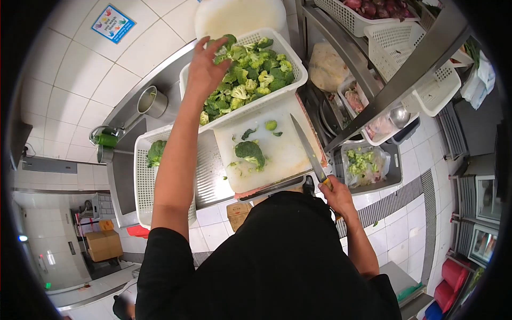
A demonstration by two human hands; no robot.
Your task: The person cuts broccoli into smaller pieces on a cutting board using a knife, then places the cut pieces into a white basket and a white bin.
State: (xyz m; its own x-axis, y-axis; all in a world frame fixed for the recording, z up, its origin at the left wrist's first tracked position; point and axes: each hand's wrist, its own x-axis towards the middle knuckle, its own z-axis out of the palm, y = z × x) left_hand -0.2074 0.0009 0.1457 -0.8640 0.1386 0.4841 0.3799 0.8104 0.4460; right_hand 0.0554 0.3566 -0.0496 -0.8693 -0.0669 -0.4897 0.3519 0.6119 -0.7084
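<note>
My left hand [209, 66] is over the left end of a white basket [257, 109] full of cut broccoli [250, 74], its fingers apart beside the florets. My right hand [337, 194] is wrapped round the yellow and black handle of a long knife [310, 152], whose blade lies along the right edge of the white cutting board [282, 154]. On the board rest a broccoli piece [250, 153], a round green stem piece [271, 125] and small scraps. A second white basket [143, 186], partly behind my left arm, holds a broccoli head [156, 153].
A steel pot [152, 102] stands by the sink at the left. Below the board's right side, a grey bin [394, 168] holds green trimmings in a plastic bag. Steel shelving [373, 101] with baskets of onions and other food rises at the right. Part of another person shows at bottom left.
</note>
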